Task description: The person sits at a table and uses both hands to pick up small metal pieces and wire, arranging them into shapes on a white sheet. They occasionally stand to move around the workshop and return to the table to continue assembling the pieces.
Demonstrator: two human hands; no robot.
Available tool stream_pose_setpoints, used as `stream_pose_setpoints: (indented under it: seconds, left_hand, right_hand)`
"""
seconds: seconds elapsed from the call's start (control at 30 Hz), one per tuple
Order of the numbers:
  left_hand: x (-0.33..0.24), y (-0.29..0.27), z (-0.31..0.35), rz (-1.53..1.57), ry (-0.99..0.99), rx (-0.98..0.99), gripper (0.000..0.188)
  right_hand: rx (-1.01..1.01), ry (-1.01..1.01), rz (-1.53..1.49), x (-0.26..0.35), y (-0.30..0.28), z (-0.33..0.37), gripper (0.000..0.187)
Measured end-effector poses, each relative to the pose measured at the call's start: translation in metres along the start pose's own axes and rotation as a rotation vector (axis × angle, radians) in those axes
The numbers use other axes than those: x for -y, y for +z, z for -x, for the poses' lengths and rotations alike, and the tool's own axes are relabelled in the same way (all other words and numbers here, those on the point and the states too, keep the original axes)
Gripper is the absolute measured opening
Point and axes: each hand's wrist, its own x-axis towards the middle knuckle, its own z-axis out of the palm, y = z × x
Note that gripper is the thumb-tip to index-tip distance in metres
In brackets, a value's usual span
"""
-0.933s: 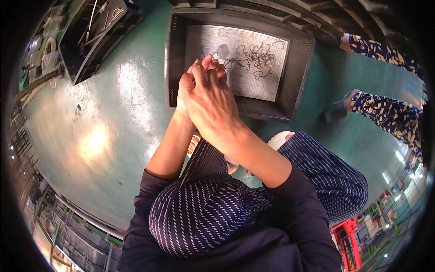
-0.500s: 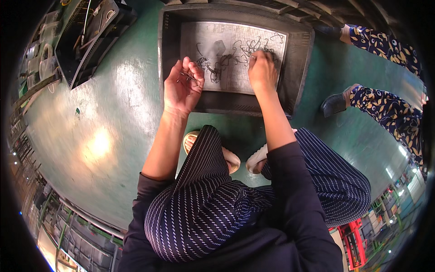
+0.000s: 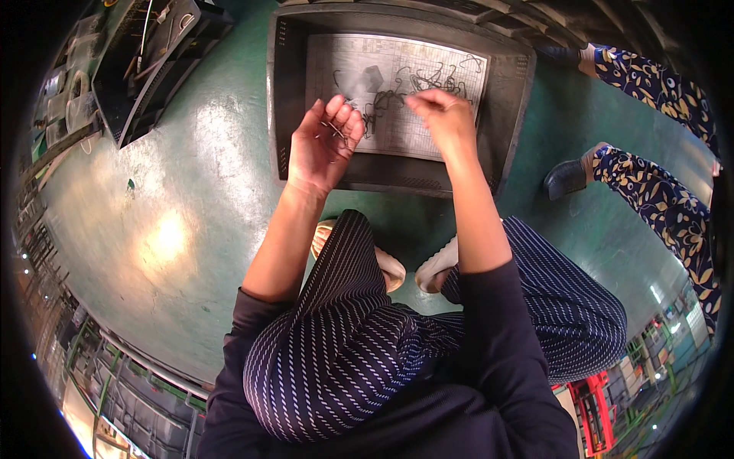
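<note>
My left hand is palm up with curled fingers, cupping several thin curved metal wire pieces. It is at the left front part of a black plastic crate. Inside the crate lies a printed paper sheet, and loose dark curved wire pieces are scattered and tangled over it. Above the sheet, to the right, is my right hand, back upward, thumb and fingers pinched together and pointing left. Whatever its fingertips hold, if anything, is too small to make out. A grey flat scrap also rests on the sheet.
Another black bin with tools and wires stands at the far left. At the right, a person's patterned trouser legs and dark shoe are close to the crate. Dark racks line the far edge. My feet are just below the crate.
My right hand has lifted off the wire pieces and shifted left, toward my left hand. My left hand has moved slightly right with its wire pieces.
</note>
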Motion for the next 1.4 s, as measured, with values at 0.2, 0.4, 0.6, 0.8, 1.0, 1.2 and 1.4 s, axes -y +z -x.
stream_pose_setpoints:
  seconds: [0.2,0.4,0.6,0.8,1.0,1.2,1.4]
  left_hand:
    - [0.013,-0.003,-0.006,-0.103,-0.029,-0.102,0.03]
    - [0.005,-0.001,-0.006,0.01,0.008,-0.049,0.025]
    - [-0.023,0.013,0.005,0.076,0.111,-0.032,0.024]
    - [-0.038,0.022,0.018,0.117,0.077,0.099,0.024]
    - [-0.047,0.028,0.026,0.163,0.092,0.068,0.024]
    - [-0.049,0.027,0.027,0.108,0.114,0.092,0.025]
    - [-0.044,0.026,0.028,0.096,0.109,0.091,0.026]
  right_hand:
    - [0.216,-0.088,-0.118,0.027,0.01,0.028,0.027]
    - [-0.021,-0.045,0.795,-0.022,0.018,-0.004,0.06]
    - [0.313,-0.21,0.685,-0.01,0.047,0.046,0.054]
    - [-0.035,-0.283,0.767,-0.03,0.017,0.01,0.039]
    - [-0.223,-0.143,0.604,-0.023,-0.024,-0.021,0.018]
    - [-0.184,-0.16,0.666,-0.027,-0.009,-0.03,0.012]
    - [0.148,0.002,0.464,-0.03,-0.013,-0.047,0.012]
